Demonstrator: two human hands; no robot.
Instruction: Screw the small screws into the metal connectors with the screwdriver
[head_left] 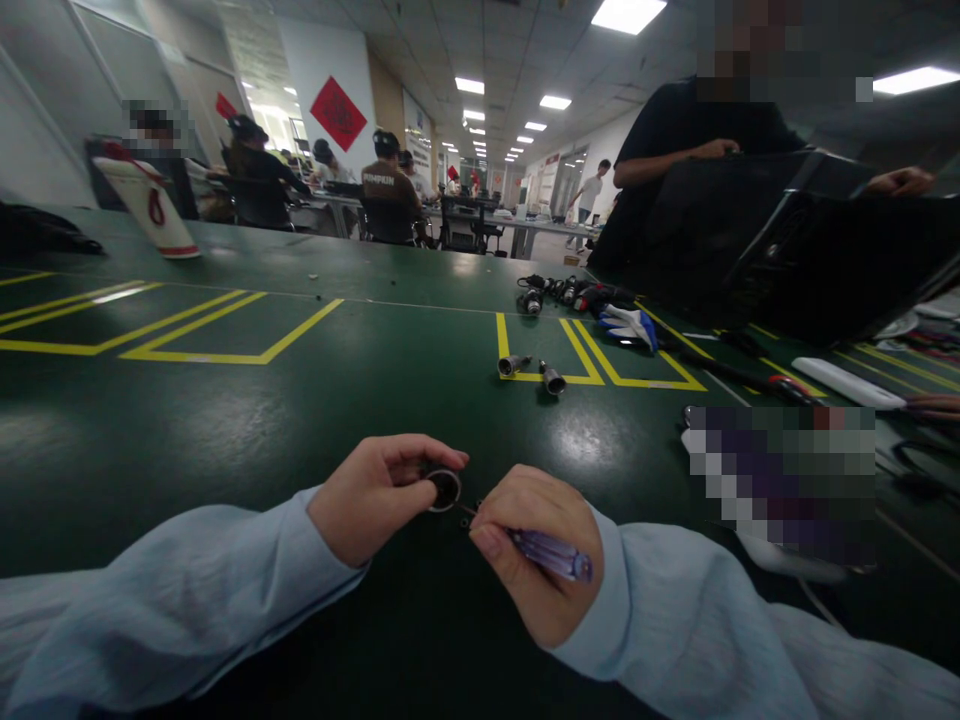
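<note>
My left hand [390, 495] is closed around a small round metal part [445, 488], its open ring-shaped end facing me. In my right hand [536, 545] is a screwdriver with a clear purple handle [551, 555], gripped between thumb and fingers. Its thin shaft points left toward the metal part; whether the tip touches cannot be made out. A few tiny dark pieces [465, 522] show on the table beside the shaft. Farther forward, two cylindrical metal parts [553, 378] lie on their sides by the yellow tape.
Several dark metal fittings [532, 300] are heaped beyond, near a blue-and-white glove [628, 328]. A white power strip [847, 383] and cables lie right. A white cup [154, 205] stands at the far left. Across the table a person holds a large black case [765, 240].
</note>
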